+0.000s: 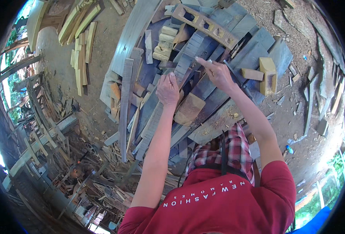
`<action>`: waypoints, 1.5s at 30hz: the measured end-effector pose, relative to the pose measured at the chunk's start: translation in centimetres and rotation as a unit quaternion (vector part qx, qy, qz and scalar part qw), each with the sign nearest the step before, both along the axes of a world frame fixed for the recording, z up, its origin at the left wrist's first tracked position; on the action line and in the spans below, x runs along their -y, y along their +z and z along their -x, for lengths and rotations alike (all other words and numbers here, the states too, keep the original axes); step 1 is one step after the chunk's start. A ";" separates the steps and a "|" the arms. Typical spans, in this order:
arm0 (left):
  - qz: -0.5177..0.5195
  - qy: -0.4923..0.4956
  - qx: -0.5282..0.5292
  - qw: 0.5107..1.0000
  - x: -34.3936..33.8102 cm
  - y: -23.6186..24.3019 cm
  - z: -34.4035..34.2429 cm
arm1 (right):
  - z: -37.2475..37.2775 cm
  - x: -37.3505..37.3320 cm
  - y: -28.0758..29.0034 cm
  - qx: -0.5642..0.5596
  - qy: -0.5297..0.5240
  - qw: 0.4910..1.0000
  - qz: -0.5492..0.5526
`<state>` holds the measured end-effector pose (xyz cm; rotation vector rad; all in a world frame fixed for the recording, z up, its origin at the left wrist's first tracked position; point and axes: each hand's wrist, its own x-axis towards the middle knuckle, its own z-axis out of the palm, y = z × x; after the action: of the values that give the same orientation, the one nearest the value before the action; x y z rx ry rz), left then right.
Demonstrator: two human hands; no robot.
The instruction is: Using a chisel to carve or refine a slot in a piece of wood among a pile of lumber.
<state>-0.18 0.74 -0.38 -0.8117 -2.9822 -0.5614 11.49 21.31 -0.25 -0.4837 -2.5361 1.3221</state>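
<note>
A long narrow grey wooden strip (152, 128) with many crosswise lines runs slantwise over the cluttered bench. My left hand (168, 89) is closed over it at mid-length, thumb and fingertips pressed together at the strip. My right hand (218, 75) hovers just right of the strip, its index finger stretched toward it and its other fingers bent. No held object can be made out in it. Beside my right wrist lies a dark, long-handled tool (240, 84), partly hidden by the hand. A brown wood block (190, 109) sits between my forearms.
A yellowish wood piece with square holes (205, 25) crosses the far side of the bench. Pale shaped blocks (164, 43) are stacked near it. Another notched block (268, 76) stands at the right. Curved slats (79, 58) lie on the ground at far left; scraps litter the floor.
</note>
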 end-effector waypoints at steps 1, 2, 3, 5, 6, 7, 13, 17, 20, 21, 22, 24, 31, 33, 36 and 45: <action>-0.002 0.006 0.001 1.000 0.2 0.2 0.0 | -0.5 0.2 -0.1 -0.010 -0.001 1.000 0.005; -0.005 0.012 0.001 1.000 0.4 0.3 0.1 | -1.7 0.3 -0.6 -0.011 0.000 1.000 0.006; -0.004 0.014 0.000 1.000 0.5 0.6 0.1 | -3.5 0.3 -1.5 -0.006 -0.007 1.000 0.012; -0.002 0.013 0.001 1.000 0.2 0.7 0.0 | -4.1 0.0 -2.1 0.002 -0.012 1.000 0.015; -0.003 0.014 0.003 1.000 0.1 0.7 -0.4 | -3.6 0.0 -1.9 -0.019 -0.018 1.000 0.004; 0.001 0.011 0.001 1.000 -0.1 0.7 -0.2 | -2.6 -0.2 -1.7 -0.043 -0.026 0.999 -0.009; -0.011 0.016 0.009 1.000 0.2 0.5 0.0 | -1.4 0.3 -1.1 -0.008 -0.004 1.000 -0.008; 0.014 0.017 -0.003 1.000 0.4 0.6 0.1 | -4.1 0.3 -1.7 -0.016 -0.013 1.000 0.004; 0.004 0.006 -0.007 1.000 -0.1 0.4 0.0 | -1.5 -0.6 -1.0 -0.026 -0.024 0.999 -0.013; 0.004 0.004 -0.006 1.000 -0.2 0.5 -0.1 | -0.3 -0.5 -0.9 0.000 -0.010 1.000 -0.013; -0.003 0.005 0.000 1.000 -0.3 0.4 -0.1 | 0.2 -0.4 -0.9 0.025 0.003 1.000 -0.014; -0.009 0.007 0.003 1.000 -0.2 0.4 0.0 | -0.5 -0.1 -0.7 0.005 -0.002 1.000 -0.010; -0.020 0.010 0.003 1.000 0.1 0.6 0.0 | -3.1 -0.1 -1.4 -0.002 -0.024 1.000 -0.019; -0.027 0.000 -0.001 1.000 -0.5 0.4 -0.1 | -0.1 -0.6 -1.3 -0.020 -0.012 0.999 -0.024; -0.019 0.012 0.015 1.000 -0.3 0.5 -0.2 | 0.1 0.0 -1.0 -0.018 -0.001 1.000 -0.018; 0.005 0.004 0.003 1.000 -0.1 0.5 0.0 | -0.4 -0.4 -1.1 -0.017 -0.001 1.000 -0.023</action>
<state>-0.17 0.82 0.13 -0.8003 -2.9944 -0.5516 11.88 21.73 -1.38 -0.4492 -2.5316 1.2563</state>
